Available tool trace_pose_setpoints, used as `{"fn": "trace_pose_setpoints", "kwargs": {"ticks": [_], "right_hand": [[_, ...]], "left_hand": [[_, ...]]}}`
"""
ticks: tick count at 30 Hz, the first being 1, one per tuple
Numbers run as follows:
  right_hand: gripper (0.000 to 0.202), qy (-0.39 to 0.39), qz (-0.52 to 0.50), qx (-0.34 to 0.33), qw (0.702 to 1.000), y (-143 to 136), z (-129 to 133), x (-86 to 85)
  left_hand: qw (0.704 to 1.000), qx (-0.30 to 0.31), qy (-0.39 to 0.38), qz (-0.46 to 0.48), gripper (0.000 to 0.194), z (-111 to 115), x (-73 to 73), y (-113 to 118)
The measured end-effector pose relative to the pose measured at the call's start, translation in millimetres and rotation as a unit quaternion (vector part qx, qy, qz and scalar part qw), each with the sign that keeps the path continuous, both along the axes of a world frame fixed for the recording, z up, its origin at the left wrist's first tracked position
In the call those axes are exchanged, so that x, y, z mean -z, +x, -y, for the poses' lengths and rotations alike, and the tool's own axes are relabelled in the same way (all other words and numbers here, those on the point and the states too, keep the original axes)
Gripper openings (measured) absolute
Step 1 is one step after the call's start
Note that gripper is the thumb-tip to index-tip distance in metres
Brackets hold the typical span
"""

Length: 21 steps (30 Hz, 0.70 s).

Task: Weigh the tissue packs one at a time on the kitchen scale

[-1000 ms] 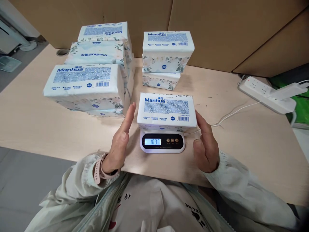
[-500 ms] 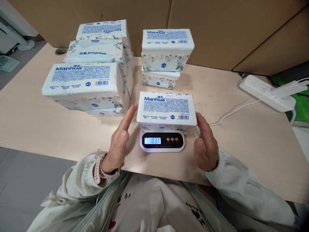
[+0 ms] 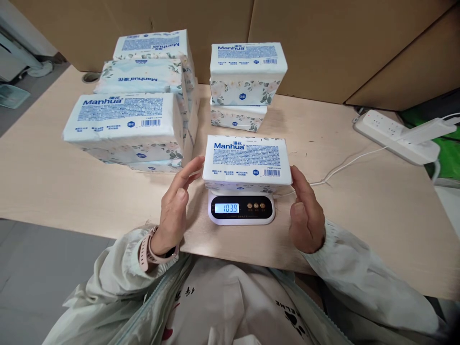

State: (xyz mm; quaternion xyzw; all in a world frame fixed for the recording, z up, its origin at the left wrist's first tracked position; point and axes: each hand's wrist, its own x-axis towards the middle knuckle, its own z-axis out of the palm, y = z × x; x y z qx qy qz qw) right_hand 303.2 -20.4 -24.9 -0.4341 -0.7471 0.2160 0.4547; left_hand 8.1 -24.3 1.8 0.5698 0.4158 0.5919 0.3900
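Observation:
A white and blue Manhua tissue pack (image 3: 247,160) rests on a small white scale (image 3: 241,220) with a black panel, whose lit display reads 103.9. My left hand (image 3: 176,206) is open beside the pack's left end, fingertips close to it; whether they touch it is unclear. At the pack's right end is my right hand (image 3: 305,211), open, its fingers upright at the corner and its thumb apart from the pack. Neither hand is wrapped round anything.
Several tissue packs (image 3: 122,117) are stacked at the back left of the wooden table (image 3: 359,230). Two more packs (image 3: 247,72) are stacked behind the scale. A power strip (image 3: 398,136) lies at the right, with a white cable (image 3: 345,165) running towards the scale. Cardboard stands behind.
The display has gone from 103.7 to 103.9. The fingers of my left hand have bent and spread slightly. My right hand has hardly moved.

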Motion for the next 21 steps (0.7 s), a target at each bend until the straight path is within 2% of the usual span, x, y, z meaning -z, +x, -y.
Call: {"fn": "trace_pose_setpoints", "kwargs": {"ticks": [8, 13, 17, 21], "right_hand": [[0.065, -0.005, -0.022, -0.004, 1.0, 1, 0, 2.4], [0.067, -0.014, -0.02, -0.002, 1.0, -2, -1, -0.3], [0.073, -0.016, 0.002, -0.008, 1.0, -8, -6, -4.6], [0.08, -0.004, 0.002, 0.021, 1.0, -1, -30, -4.0]], "left_hand": [[1.0, -0.025, 0.006, 0.012, 0.046, -4, 1.6, 1], [0.999, -0.006, -0.029, 0.019, 0.049, -7, -0.9, -1], [0.998, 0.04, -0.04, 0.006, 0.055, -16, -12.7, 1], [0.994, 0.09, -0.05, -0.034, 0.055, -50, -28.9, 17]]}}
